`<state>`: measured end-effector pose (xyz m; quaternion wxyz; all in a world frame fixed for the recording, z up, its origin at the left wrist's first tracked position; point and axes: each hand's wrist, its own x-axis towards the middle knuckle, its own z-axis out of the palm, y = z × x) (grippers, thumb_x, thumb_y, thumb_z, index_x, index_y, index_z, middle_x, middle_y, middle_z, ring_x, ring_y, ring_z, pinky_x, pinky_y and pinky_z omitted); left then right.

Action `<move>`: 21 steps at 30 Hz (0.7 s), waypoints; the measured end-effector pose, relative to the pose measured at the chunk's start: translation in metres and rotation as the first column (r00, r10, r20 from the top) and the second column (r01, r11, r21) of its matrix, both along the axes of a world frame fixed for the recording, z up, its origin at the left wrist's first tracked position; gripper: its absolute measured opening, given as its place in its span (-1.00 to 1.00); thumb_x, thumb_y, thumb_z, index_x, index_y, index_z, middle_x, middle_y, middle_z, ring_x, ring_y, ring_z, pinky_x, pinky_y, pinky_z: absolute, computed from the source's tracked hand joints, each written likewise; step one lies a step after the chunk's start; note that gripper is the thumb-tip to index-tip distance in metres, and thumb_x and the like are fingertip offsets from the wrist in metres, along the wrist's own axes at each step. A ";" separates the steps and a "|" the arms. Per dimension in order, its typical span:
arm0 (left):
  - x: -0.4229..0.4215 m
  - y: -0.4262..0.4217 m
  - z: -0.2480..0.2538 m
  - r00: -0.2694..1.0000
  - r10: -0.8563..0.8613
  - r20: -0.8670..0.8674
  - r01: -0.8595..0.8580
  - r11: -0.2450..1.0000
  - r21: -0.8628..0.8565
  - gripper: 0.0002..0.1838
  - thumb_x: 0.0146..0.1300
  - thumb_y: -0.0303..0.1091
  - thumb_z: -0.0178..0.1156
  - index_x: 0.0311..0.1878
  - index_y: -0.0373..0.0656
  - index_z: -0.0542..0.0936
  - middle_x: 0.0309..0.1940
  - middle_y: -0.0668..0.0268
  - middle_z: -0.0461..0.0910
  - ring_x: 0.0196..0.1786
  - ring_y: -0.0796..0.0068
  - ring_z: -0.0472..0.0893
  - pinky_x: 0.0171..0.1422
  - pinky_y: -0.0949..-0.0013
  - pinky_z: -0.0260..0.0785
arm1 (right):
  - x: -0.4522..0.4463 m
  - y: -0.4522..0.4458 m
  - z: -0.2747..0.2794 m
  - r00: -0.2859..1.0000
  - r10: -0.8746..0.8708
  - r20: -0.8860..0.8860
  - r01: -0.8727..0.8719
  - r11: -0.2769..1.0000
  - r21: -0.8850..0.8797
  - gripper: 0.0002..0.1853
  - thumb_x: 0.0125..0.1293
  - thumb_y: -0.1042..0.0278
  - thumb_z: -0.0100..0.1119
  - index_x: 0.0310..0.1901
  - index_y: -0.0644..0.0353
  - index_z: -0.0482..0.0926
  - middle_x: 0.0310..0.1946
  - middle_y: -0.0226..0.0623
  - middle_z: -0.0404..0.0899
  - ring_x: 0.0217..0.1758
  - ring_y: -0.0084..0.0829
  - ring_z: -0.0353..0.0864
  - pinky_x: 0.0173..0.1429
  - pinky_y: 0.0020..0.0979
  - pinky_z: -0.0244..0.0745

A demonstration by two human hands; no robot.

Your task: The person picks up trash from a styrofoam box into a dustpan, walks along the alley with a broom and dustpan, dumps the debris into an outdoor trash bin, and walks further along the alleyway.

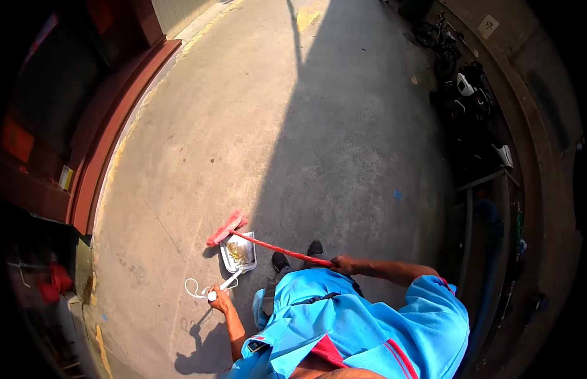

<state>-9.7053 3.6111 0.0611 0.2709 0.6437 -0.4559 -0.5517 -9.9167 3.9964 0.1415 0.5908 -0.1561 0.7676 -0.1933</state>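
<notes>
At the lower left, my left hand (220, 299) is closed round the white handle of a dustpan (253, 254). Leaves or other small debris lie in the pan, and a white cord loops beside the handle. My right hand (345, 264) grips the red stick of a broom (274, 247) near my waist. The broom's pink-red bristle head (227, 228) is at the far edge of the dustpan, slightly to its left. Both tools are in front of my dark shoes (280, 261).
Sunlit and shaded pavement (344, 158) stretches ahead. A building with a reddish ledge (116, 139) lines the left side. Parked bicycles or scooters (445, 50) stand along the right, beside a kerb, with a metal frame (468, 234) nearer me.
</notes>
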 end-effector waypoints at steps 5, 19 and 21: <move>-0.018 -0.001 0.012 0.996 0.011 0.094 -0.011 1.000 0.006 -0.71 0.03 -0.31 0.16 -0.19 -0.28 0.50 -0.42 0.10 0.54 -0.51 0.28 0.59 -0.50 0.40 0.49 | -0.010 0.011 0.012 0.999 -0.011 0.051 0.009 1.000 0.030 -0.56 0.30 0.15 -0.04 0.10 0.29 0.42 -0.43 -0.15 0.54 -0.53 -0.39 0.50 -0.51 -0.38 0.42; -0.141 0.051 0.043 0.985 -0.053 0.162 0.070 0.993 -0.099 -0.74 -0.03 -0.30 0.17 -0.26 -0.23 0.54 -0.48 0.14 0.54 -0.55 0.36 0.55 -0.51 0.42 0.45 | -0.072 0.114 -0.023 0.941 -0.334 -0.051 0.295 0.886 -0.358 -0.54 0.25 0.09 0.03 -0.01 0.34 0.49 -0.44 -0.14 0.56 -0.44 -0.39 0.52 -0.37 -0.33 0.41; -0.177 0.061 0.039 0.984 -0.075 0.159 0.092 0.990 -0.103 -0.73 -0.04 -0.30 0.17 -0.26 -0.23 0.53 -0.48 0.14 0.54 -0.55 0.36 0.55 -0.52 0.42 0.46 | -0.096 0.135 -0.012 0.901 -0.423 -0.093 0.371 0.865 -0.337 -0.56 0.22 0.09 0.06 -0.06 0.34 0.52 -0.39 -0.10 0.58 -0.37 -0.33 0.55 -0.30 -0.27 0.43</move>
